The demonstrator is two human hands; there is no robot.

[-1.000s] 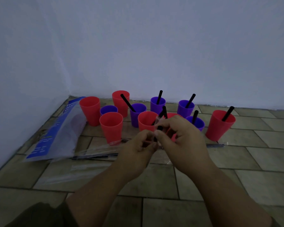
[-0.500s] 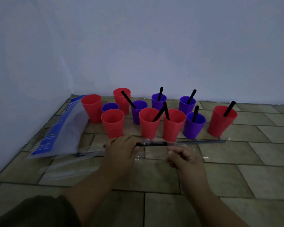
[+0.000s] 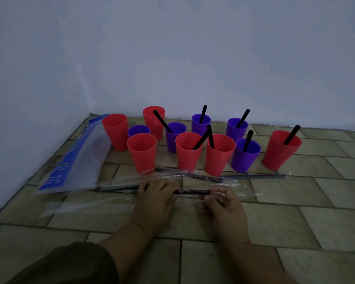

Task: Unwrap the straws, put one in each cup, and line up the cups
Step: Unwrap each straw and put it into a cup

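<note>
Two hands pinch one black straw (image 3: 193, 192) over the tiled floor (image 3: 295, 222): left hand (image 3: 154, 199) at one end, right hand (image 3: 225, 203) at the other. Just beyond lie wrapped straws (image 3: 252, 176), then the cups (image 3: 219, 158). Open floor runs right, and a plastic bag (image 3: 74, 158) borders the left wall (image 3: 29, 99).

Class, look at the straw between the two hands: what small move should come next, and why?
Probably strip the wrapped straw bare: the left hand and right hand pinch its two ends, and the front-left red cup stands empty, ready for it.

Dim bluish light, soft shadows, grainy, wide-angle bending at edges.
</note>
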